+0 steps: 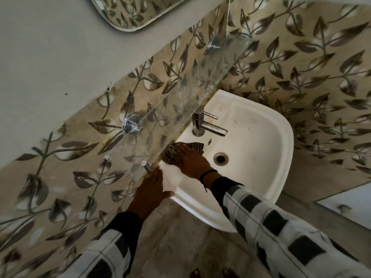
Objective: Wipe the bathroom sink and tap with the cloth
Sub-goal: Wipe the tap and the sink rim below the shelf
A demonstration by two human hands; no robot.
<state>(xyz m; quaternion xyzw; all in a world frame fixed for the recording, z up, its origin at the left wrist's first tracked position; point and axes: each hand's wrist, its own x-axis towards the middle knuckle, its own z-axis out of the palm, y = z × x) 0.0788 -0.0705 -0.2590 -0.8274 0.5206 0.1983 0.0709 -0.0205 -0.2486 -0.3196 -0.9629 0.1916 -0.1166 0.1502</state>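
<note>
A white wall-hung sink (pixel 261 149) fills the middle right, tilted in the view, with stains on its ledge and a round drain (pixel 220 158). A steel tap (pixel 206 125) stands at its back edge. My right hand (pixel 191 160) presses flat on a striped brown cloth (pixel 197 147) on the sink's back left ledge, just below the tap; part of the cloth shows past my fingers. My left hand (pixel 151 188) rests on the sink's left rim with straight fingers, the thumb lying over the rim.
A glass shelf (pixel 180 97) on chrome brackets juts out above the sink's back edge, close over both hands. Leaf-patterned tiles cover the walls. A mirror (pixel 130 13) hangs at the top. My feet show on the floor below.
</note>
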